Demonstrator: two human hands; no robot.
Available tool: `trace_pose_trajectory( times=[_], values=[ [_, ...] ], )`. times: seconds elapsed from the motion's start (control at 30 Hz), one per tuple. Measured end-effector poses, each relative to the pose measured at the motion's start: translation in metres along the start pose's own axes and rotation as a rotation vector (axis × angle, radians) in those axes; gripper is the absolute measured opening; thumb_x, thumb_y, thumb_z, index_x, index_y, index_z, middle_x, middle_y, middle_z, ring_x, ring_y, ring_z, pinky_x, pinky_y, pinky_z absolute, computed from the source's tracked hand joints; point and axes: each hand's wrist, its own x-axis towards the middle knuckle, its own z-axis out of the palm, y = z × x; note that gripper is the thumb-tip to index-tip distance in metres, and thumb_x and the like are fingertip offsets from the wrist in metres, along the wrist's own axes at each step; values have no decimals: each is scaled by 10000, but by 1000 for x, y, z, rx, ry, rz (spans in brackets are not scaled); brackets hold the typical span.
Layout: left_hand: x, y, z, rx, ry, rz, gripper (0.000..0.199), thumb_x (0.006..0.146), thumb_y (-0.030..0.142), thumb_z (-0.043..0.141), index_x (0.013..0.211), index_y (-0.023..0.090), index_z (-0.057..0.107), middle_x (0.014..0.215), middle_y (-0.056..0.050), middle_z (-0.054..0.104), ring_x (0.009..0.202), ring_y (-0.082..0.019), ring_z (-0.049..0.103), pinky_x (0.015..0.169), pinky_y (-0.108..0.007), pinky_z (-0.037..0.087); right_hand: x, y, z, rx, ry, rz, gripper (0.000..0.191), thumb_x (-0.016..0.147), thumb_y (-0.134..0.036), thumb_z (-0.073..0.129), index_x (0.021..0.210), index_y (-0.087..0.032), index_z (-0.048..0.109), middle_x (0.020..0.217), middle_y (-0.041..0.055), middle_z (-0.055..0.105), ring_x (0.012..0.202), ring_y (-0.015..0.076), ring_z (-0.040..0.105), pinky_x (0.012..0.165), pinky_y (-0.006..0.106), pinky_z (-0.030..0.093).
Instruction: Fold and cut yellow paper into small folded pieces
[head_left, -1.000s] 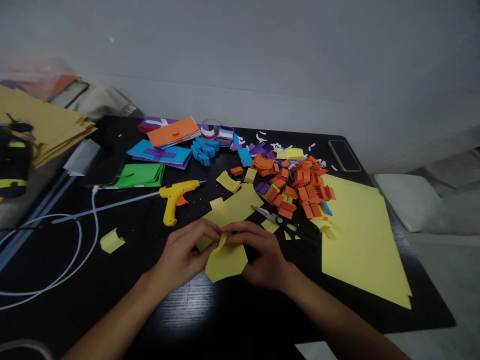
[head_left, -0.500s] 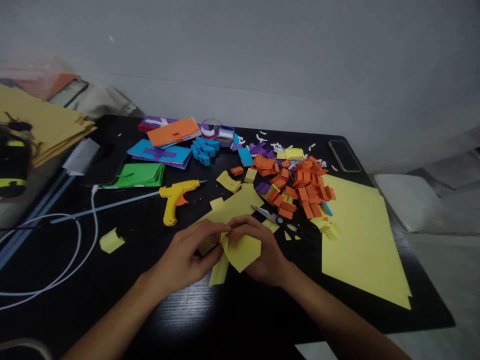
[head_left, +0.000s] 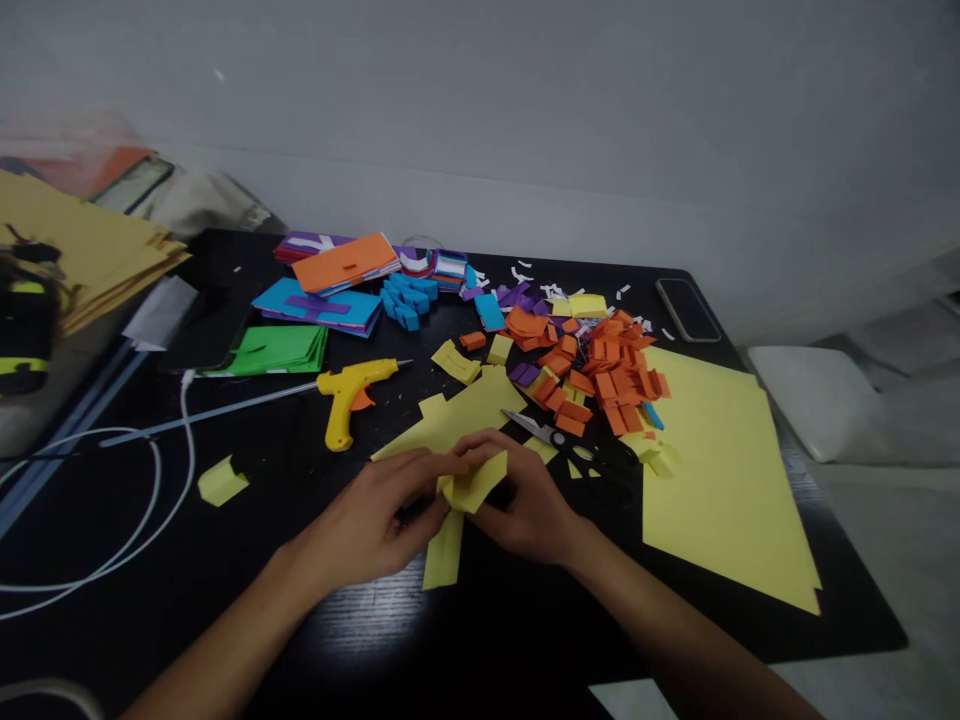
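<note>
Between my two hands is a small piece of yellow paper point(head_left: 480, 484), bent along creases. My left hand point(head_left: 381, 508) pinches its left side with thumb and fingers. My right hand point(head_left: 525, 500) grips the right side, and some of its fingers are hidden behind the paper. Below the hands a yellow paper strip point(head_left: 444, 552) lies on the black table point(head_left: 525, 640). A larger yellow sheet point(head_left: 457, 415) lies just beyond them. Scissors point(head_left: 555, 436) with black handles rest to the right of that sheet.
A yellow glue gun point(head_left: 351, 395) lies left of centre, near a white cable point(head_left: 191, 440). Orange folded paper pieces point(head_left: 619, 375) are heaped at right, beside large yellow sheets point(head_left: 720, 490). A phone point(head_left: 686, 310) lies at the back right. Folded coloured papers point(head_left: 322, 305) are stacked behind.
The yellow paper has been tilted and bent further between my fingers, so its broad face shows less. My hands have barely shifted.
</note>
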Motion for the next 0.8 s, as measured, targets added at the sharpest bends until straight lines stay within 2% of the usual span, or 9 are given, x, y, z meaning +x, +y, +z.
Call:
trace_pose_trajectory(
  times=[0.13, 0.23, 0.33, 0.4, 0.47, 0.63, 0.8],
  values=[
    [2, -1, -1, -34, 34, -31, 198, 934, 177, 599, 1123, 227, 626, 904, -9, 702, 758, -163, 675, 682, -265, 529, -1, 1, 0, 77, -13, 87, 201, 817, -144, 742, 988, -214, 663, 1116, 78, 661, 986, 203, 684, 869, 337, 563],
    [3, -1, -1, -128, 45, -117, 74, 937, 225, 645, 1007, 213, 623, 825, 9, 682, 703, -146, 647, 652, -248, 525, -1, 4, -1, 303, -52, 237, 250, 827, -240, 786, 1050, -209, 678, 1141, 72, 643, 984, 187, 687, 833, 301, 580],
    [5, 0, -1, -302, -6, -160, 76, 941, 261, 650, 986, 200, 640, 878, -17, 707, 770, -167, 674, 694, -271, 560, 2, 7, -3, 563, -152, 394, 366, 787, -350, 853, 1092, -198, 720, 1108, 67, 709, 1020, 212, 714, 940, 365, 574],
    [7, 0, -1, -450, -36, -184, 103, 944, 264, 646, 1016, 191, 653, 932, -41, 719, 833, -188, 697, 744, -307, 589, 4, 8, -5, 664, -197, 472, 376, 759, -380, 877, 1059, -189, 755, 1045, 63, 762, 1016, 232, 733, 988, 415, 560],
    [8, 0, -1, -566, -47, -219, 116, 935, 257, 656, 1025, 183, 658, 953, -59, 726, 879, -208, 714, 793, -347, 605, 5, 9, -7, 707, -213, 532, 350, 747, -377, 886, 1024, -191, 781, 1006, 55, 791, 1000, 235, 745, 994, 428, 558],
    [9, -2, -2, -708, -84, -263, 163, 908, 214, 668, 1069, 189, 672, 1040, -83, 748, 979, -239, 735, 870, -394, 603, 6, 9, -8, 734, -226, 585, 346, 731, -330, 897, 1036, -198, 799, 1007, 43, 807, 940, 202, 753, 939, 371, 583],
    [10, -3, -5, -739, -87, -287, 275, 914, 228, 659, 1180, 191, 715, 1064, -98, 773, 950, -254, 740, 837, -395, 611, 7, 9, -9, 730, -207, 614, 326, 803, -419, 843, 995, -161, 789, 921, 48, 783, 784, 170, 730, 741, 293, 621]
  ],
)
